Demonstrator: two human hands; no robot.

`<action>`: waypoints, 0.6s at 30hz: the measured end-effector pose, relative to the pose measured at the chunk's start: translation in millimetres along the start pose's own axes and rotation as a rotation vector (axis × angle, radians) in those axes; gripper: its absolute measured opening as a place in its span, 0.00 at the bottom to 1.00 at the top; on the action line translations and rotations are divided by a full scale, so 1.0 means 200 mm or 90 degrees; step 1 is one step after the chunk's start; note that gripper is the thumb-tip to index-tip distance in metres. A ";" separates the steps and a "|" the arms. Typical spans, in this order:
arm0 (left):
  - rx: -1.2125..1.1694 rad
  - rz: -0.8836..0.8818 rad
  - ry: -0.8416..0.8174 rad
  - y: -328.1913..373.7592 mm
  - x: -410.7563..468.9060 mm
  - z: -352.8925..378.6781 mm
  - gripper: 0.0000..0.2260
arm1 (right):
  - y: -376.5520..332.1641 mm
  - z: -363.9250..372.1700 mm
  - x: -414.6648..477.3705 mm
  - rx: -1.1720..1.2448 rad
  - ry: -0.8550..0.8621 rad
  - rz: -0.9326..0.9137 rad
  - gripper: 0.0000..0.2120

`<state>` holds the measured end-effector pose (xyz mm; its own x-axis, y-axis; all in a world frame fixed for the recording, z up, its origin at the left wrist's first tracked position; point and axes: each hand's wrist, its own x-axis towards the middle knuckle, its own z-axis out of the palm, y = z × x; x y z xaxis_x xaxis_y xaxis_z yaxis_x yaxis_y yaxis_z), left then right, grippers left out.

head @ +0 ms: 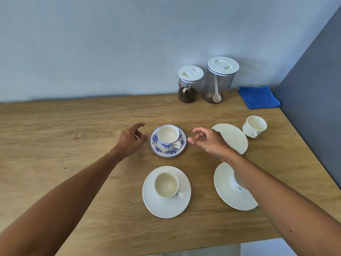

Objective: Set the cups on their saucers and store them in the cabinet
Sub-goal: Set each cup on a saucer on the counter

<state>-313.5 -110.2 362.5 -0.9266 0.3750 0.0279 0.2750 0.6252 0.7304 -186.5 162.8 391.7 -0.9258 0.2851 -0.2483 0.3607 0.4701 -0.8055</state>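
Observation:
A blue-flowered cup stands on its matching saucer at the middle of the wooden table. My left hand hovers just left of that saucer, fingers apart and empty. My right hand hovers just right of it, fingers curled apart, holding nothing. Nearer me, a white cup sits on a white saucer. A second white saucer at the right holds a cup mostly hidden under my right forearm. A bare white saucer lies behind my right hand, with a loose white cup beside it.
Two clear jars with white lids, each with a scoop inside, stand at the back against the wall. A folded blue cloth lies in the back right corner. A grey wall bounds the table's right edge. No cabinet shows.

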 end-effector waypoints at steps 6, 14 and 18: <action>0.032 0.126 -0.027 0.26 0.13 0.02 0.20 | 0.13 -0.28 -0.10 -0.024 0.115 0.010 0.23; 0.042 0.230 -0.076 0.66 0.20 0.42 0.22 | 0.39 -0.64 -0.26 -0.010 0.189 0.060 0.22; 0.063 0.219 -0.119 0.77 0.19 0.63 0.23 | 0.49 -0.75 -0.27 -0.017 0.240 0.087 0.16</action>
<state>-273.9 86.4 390.3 -0.7165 0.6858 0.1277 0.5923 0.5014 0.6307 -85.5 317.8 406.9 -0.7642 0.6311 -0.1334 0.4854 0.4264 -0.7633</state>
